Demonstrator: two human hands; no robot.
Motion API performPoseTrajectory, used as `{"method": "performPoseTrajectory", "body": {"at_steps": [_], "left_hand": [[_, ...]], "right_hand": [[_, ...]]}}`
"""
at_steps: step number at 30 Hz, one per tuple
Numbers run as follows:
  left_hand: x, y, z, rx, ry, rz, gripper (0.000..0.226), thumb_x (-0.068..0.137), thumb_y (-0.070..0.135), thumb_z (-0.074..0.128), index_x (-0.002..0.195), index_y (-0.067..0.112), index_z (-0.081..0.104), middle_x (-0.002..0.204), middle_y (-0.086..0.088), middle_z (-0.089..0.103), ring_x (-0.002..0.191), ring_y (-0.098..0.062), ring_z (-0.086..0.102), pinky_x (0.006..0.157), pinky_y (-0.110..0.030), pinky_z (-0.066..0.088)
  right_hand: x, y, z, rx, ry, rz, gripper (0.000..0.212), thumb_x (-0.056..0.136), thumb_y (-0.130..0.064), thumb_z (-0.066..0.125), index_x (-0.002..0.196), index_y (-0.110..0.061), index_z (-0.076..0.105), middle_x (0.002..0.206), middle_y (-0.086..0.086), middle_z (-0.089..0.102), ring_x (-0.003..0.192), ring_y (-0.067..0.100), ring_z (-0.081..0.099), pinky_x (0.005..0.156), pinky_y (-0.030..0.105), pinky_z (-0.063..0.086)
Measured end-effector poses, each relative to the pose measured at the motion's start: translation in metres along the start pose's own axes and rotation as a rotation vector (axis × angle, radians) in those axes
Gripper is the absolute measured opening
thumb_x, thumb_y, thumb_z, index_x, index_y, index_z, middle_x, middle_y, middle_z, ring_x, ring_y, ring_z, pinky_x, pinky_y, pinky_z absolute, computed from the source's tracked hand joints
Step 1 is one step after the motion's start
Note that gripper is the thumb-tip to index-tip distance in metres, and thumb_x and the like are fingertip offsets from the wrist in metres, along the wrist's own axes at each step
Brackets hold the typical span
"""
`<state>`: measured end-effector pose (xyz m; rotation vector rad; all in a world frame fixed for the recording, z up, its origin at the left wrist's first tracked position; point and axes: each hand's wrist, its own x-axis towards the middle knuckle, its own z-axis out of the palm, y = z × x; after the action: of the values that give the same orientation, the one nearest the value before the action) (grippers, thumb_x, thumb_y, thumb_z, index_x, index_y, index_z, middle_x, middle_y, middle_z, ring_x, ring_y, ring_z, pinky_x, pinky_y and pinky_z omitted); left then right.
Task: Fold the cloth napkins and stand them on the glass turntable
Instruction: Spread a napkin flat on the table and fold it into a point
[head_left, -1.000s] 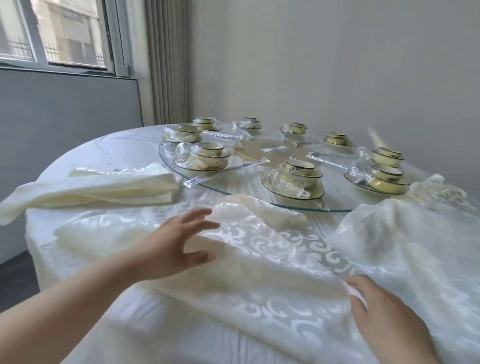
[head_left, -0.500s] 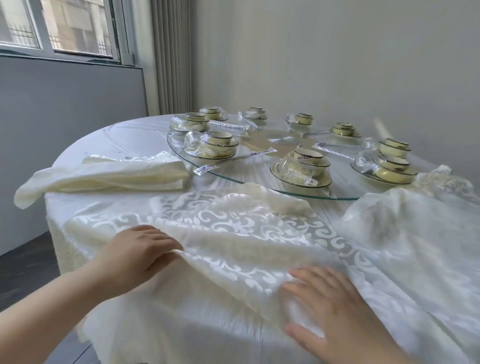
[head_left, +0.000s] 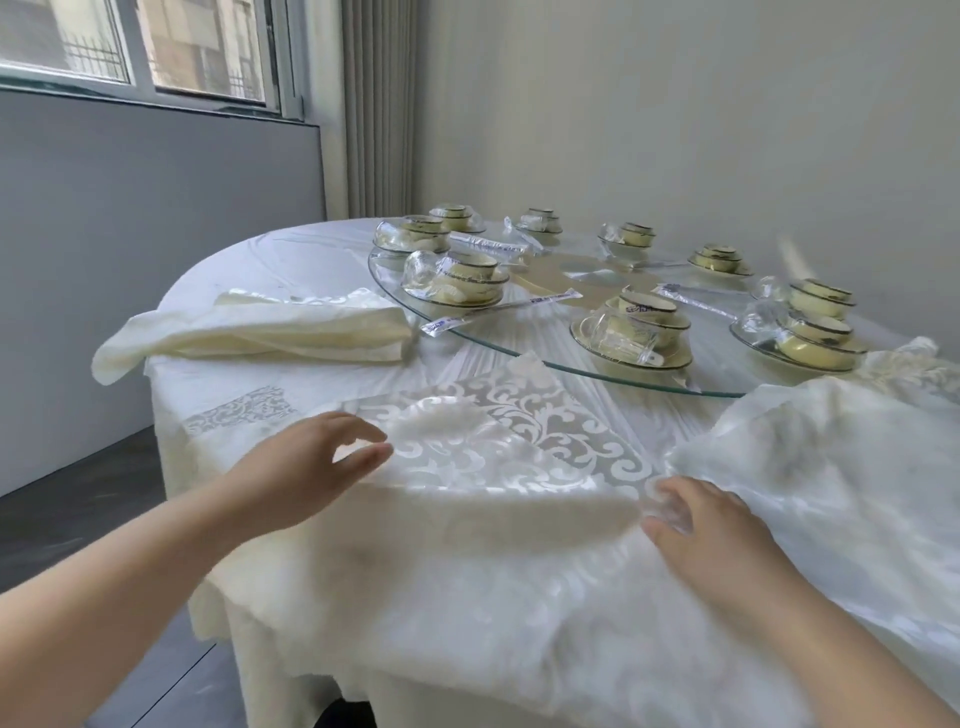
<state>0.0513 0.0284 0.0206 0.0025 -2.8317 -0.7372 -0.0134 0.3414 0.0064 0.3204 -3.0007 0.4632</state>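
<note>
fingers (head_left: 363, 453): left hand (head_left: 306, 470), right hand (head_left: 719, 543) at napkin (head_left: 519, 452) fold edge | grip blurred

Turntable (head_left: 519, 354) rim is ringed with wrapped bowl sets (head_left: 636, 325); only the centre is bare. A chopstick packet (head_left: 498, 310) overhangs the near-left rim, across the gap between two sets. Left of the turntable: napkin stack (head_left: 260, 332). Near-right: cloth heap (head_left: 831, 447), just beside the rim. In front: flat napkin (head_left: 509, 441), low, open air above.
</note>
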Motion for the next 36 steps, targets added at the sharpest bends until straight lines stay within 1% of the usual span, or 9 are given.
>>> {"method": "performPoseTrajectory", "body": {"at_steps": [3, 9, 14, 18, 20, 22, 26, 30, 36], "left_hand": [[0.047, 0.003, 0.015, 0.116, -0.095, -0.162, 0.035, 0.094, 0.040, 0.044, 0.116, 0.018, 0.058, 0.116, 0.000, 0.059, 0.108, -0.018, 0.052, 0.080, -0.024, 0.038], [0.095, 0.013, 0.029, 0.184, -0.255, -0.272, 0.044, 0.085, 0.037, 0.062, 0.121, 0.014, 0.053, 0.121, -0.005, 0.053, 0.112, -0.022, 0.049, 0.079, -0.023, 0.037], [0.108, 0.016, 0.027, 0.077, -0.245, -0.302, 0.036, 0.081, 0.024, 0.068, 0.111, 0.005, 0.061, 0.096, -0.007, 0.055, 0.086, -0.023, 0.050, 0.056, -0.022, 0.035], [0.123, 0.023, 0.018, 0.061, -0.089, -0.241, 0.025, 0.086, 0.020, 0.063, 0.105, 0.004, 0.060, 0.112, -0.014, 0.059, 0.100, -0.028, 0.055, 0.071, -0.027, 0.038], [0.133, 0.027, 0.015, 0.054, -0.020, -0.200, 0.010, 0.086, 0.019, 0.062, 0.083, 0.014, 0.054, 0.102, -0.013, 0.063, 0.082, -0.024, 0.057, 0.066, -0.027, 0.037], [0.143, 0.032, 0.017, 0.049, 0.002, -0.178, 0.023, 0.087, 0.020, 0.060, 0.071, 0.022, 0.043, 0.084, -0.004, 0.064, 0.063, -0.018, 0.059, 0.063, -0.026, 0.040], [0.163, 0.043, 0.032, 0.027, 0.016, -0.145, 0.017, 0.086, 0.023, 0.061, 0.097, 0.022, 0.049, 0.098, 0.002, 0.059, 0.082, -0.021, 0.058, 0.073, -0.028, 0.043], [0.176, 0.044, 0.055, -0.032, -0.076, -0.143, 0.054, 0.083, 0.019, 0.066, 0.130, 0.019, 0.040, 0.119, -0.003, 0.054, 0.109, -0.023, 0.051, 0.081, -0.027, 0.038], [0.183, 0.041, 0.079, -0.094, -0.067, -0.171, 0.042, 0.086, 0.013, 0.057, 0.127, 0.021, 0.049, 0.123, -0.004, 0.055, 0.112, -0.023, 0.051, 0.085, -0.025, 0.038]], "right_hand": [[0.011, 0.003, -0.001, -0.032, 0.007, 0.083, 0.043, 0.093, -0.043, 0.043, 0.131, -0.024, 0.039, 0.135, -0.004, 0.043, 0.126, 0.020, 0.033, 0.100, 0.027, 0.027], [0.029, 0.001, 0.002, -0.100, 0.035, 0.076, 0.038, 0.090, -0.045, 0.045, 0.123, -0.026, 0.045, 0.130, -0.005, 0.045, 0.123, 0.018, 0.036, 0.099, 0.027, 0.026], [0.032, -0.006, 0.002, -0.099, 0.119, -0.013, 0.037, 0.091, -0.049, 0.043, 0.125, -0.034, 0.042, 0.126, -0.010, 0.040, 0.122, 0.013, 0.032, 0.098, 0.022, 0.022], [0.033, -0.015, 0.003, 0.027, -0.047, -0.041, 0.015, 0.090, -0.048, 0.044, 0.095, -0.034, 0.042, 0.080, -0.018, 0.040, 0.101, 0.011, 0.040, 0.087, 0.024, 0.024], [0.035, -0.018, 0.002, 0.037, -0.095, -0.037, 0.014, 0.089, -0.042, 0.044, 0.081, -0.031, 0.039, 0.070, -0.014, 0.037, 0.091, 0.012, 0.039, 0.082, 0.024, 0.024], [0.038, -0.019, 0.002, 0.010, -0.101, -0.030, 0.027, 0.090, -0.033, 0.043, 0.066, -0.029, 0.030, 0.067, -0.010, 0.037, 0.086, 0.015, 0.038, 0.079, 0.026, 0.025], [0.046, -0.013, 0.000, -0.030, -0.087, 0.020, 0.030, 0.092, -0.025, 0.037, 0.065, -0.026, 0.025, 0.068, -0.011, 0.037, 0.085, 0.018, 0.036, 0.077, 0.027, 0.025], [0.050, -0.002, -0.003, -0.004, -0.069, 0.050, 0.012, 0.095, -0.026, 0.036, 0.083, -0.026, 0.038, 0.084, -0.012, 0.049, 0.083, 0.014, 0.043, 0.080, 0.024, 0.024], [0.045, 0.006, -0.007, -0.059, -0.085, 0.057, 0.010, 0.095, -0.025, 0.036, 0.087, -0.029, 0.039, 0.086, -0.012, 0.051, 0.086, 0.012, 0.047, 0.081, 0.023, 0.022]]}}
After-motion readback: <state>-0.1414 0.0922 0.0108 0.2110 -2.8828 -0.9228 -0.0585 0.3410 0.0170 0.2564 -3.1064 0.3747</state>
